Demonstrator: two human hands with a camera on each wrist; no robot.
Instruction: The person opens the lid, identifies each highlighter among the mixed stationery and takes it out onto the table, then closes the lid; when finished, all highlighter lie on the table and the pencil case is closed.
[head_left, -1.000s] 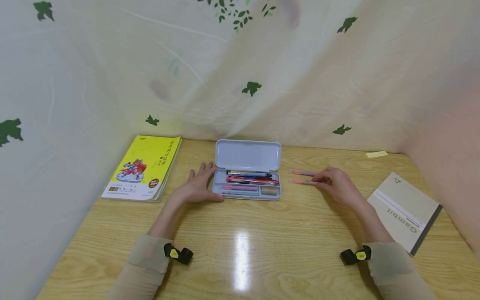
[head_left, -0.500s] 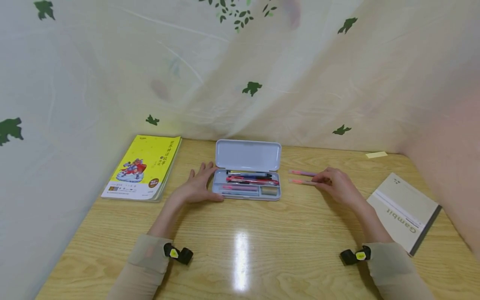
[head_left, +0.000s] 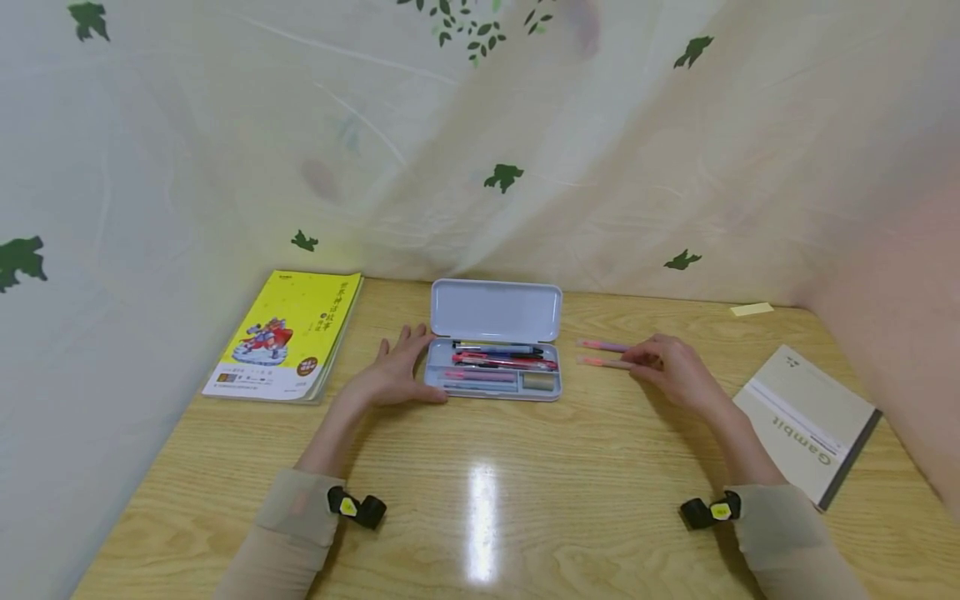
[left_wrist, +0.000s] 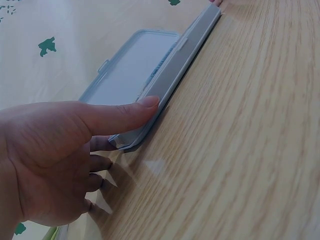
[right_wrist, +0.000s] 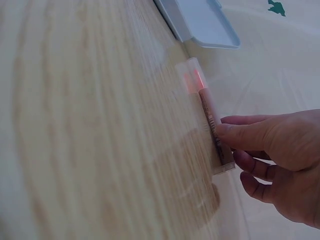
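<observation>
A pale blue pencil case (head_left: 496,311) lies with its lid up, with several pens (head_left: 498,361) and a pink-purple highlighter (head_left: 480,376) inside. My left hand (head_left: 392,377) holds its left end, thumb (left_wrist: 131,114) against the front wall and index finger at the end, the other fingers spread. To the right, my right hand (head_left: 675,373) pinches the end of a highlighter (right_wrist: 212,120) with a clear cap and an orange-pink tip between thumb and index finger, close over the wood. Just behind it and roughly parallel lies a purple highlighter (head_left: 606,345).
A yellow storybook (head_left: 288,333) lies at the left, and a grey notebook (head_left: 806,417) at an angle by the right forearm. A small yellow paper strip (head_left: 752,309) is at the back right. A patterned curtain (head_left: 420,167) borders the wooden table (head_left: 585,492).
</observation>
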